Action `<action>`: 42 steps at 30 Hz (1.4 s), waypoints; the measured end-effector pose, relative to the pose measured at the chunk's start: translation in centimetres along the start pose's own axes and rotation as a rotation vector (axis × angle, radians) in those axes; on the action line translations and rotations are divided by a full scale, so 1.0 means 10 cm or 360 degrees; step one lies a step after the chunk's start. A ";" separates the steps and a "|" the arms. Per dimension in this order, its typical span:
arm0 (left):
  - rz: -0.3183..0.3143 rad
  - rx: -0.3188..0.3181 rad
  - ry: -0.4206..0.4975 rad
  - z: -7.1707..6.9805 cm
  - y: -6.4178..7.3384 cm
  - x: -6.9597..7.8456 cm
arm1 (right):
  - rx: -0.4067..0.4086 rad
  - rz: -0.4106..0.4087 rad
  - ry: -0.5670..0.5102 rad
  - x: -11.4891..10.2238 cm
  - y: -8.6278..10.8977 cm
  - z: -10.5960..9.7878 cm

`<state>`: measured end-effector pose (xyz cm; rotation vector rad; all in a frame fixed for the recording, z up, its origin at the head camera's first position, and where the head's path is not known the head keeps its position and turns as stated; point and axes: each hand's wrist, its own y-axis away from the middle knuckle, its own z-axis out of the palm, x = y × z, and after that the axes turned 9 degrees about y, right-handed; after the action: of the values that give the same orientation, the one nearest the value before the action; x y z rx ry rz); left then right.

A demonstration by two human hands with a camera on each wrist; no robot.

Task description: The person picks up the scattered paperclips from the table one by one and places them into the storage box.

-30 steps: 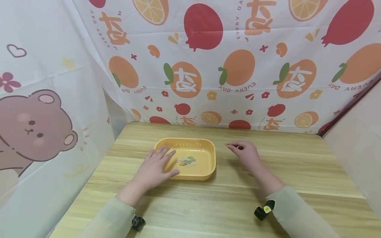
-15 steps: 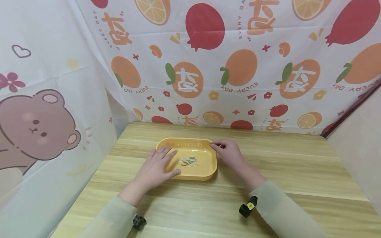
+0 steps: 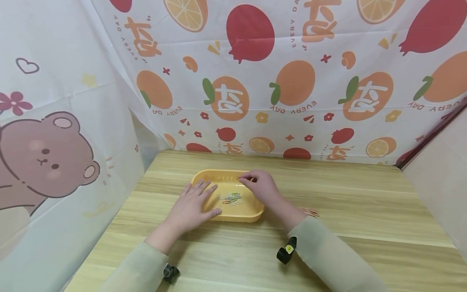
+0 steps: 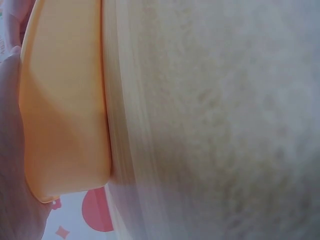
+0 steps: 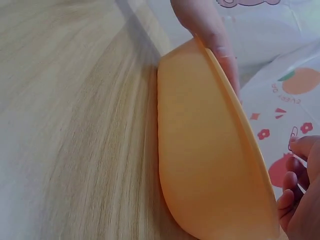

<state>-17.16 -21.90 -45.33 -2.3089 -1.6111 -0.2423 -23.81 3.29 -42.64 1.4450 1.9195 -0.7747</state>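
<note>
white hanging cloth [image 3: 109,97], printed with a brown bear: at ten o'clock, far left.

pale long sleeve [image 3: 136,267], with a small black camera [image 3: 170,273] at the wrist: at seven o'clock.

left hand [image 3: 189,205]: lay over the tray's rim at nine o'clock, fingers straight and spread, thumb along the rim near seven o'clock.

yellow rectangular plastic tray [image 3: 249,205], round-cornered: stood flat on the wood-grained table [image 3: 219,259].

small loose heap of multicoloured paper clips [image 3: 232,198], green, red, blue and white among them: lay on the tray's floor, near its centre.

single slim looped paper clip [image 5: 293,137], colour uncertain: was held above the tray at about one o'clock.

right hand [image 3: 260,186]: reached over the tray's rim at two o'clock, thumb and finger pinching that single clip, remaining fingers curled.

white fruit-printed cloth [image 3: 259,134]: hung at twelve o'clock.

second black camera [image 3: 286,251]: at five o'clock, on the right wrist.

small group of reddish paper clips [image 3: 311,212]: lay on the table between three and four o'clock, just beside the right forearm, partly hidden.
</note>
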 end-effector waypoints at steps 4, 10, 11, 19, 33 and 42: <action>0.0000 0.0003 0.0005 0.00 0.00 -0.01 | -0.0067 -0.0032 0.0055 -0.02 -0.02 0.04; 0.0017 0.0015 0.0000 0.00 0.01 0.00 | -0.0170 0.0009 0.0287 -0.08 -0.05 0.09; 0.0024 0.0019 -0.0001 -0.01 0.01 0.01 | -0.0187 0.0019 0.0330 -0.09 -0.06 0.10; 0.0018 0.0014 -0.0015 -0.02 0.01 0.03 | -0.0286 -0.0030 0.0713 -0.13 -0.16 0.20; 0.0023 0.0005 -0.0018 -0.05 0.02 0.04 | -0.0303 0.0076 0.0982 -0.06 -0.28 0.40; 0.0021 0.0007 -0.0017 -0.04 0.02 0.03 | -0.0284 0.0112 0.0971 -0.05 -0.29 0.40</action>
<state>-16.89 -21.83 -44.88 -2.3206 -1.5997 -0.2234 -25.98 -0.74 -44.55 1.7551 2.2838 -0.1164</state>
